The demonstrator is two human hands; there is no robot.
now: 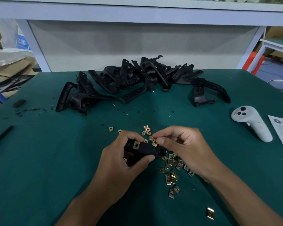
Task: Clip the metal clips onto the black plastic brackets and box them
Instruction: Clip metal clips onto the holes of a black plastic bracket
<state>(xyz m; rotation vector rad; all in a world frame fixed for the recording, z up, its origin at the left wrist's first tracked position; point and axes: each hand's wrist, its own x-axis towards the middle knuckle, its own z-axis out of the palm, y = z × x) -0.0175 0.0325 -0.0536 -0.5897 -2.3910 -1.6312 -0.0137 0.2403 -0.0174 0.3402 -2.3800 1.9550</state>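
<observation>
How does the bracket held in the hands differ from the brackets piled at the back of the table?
The held bracket is gripped by the left hand above the green table; the piled brackets lie untouched in a tangled heap. The held bracket already carries one brass-coloured metal clip, and the right hand pinches a second clip at its edge; no clips show on the piled brackets. Both are black plastic.
</observation>
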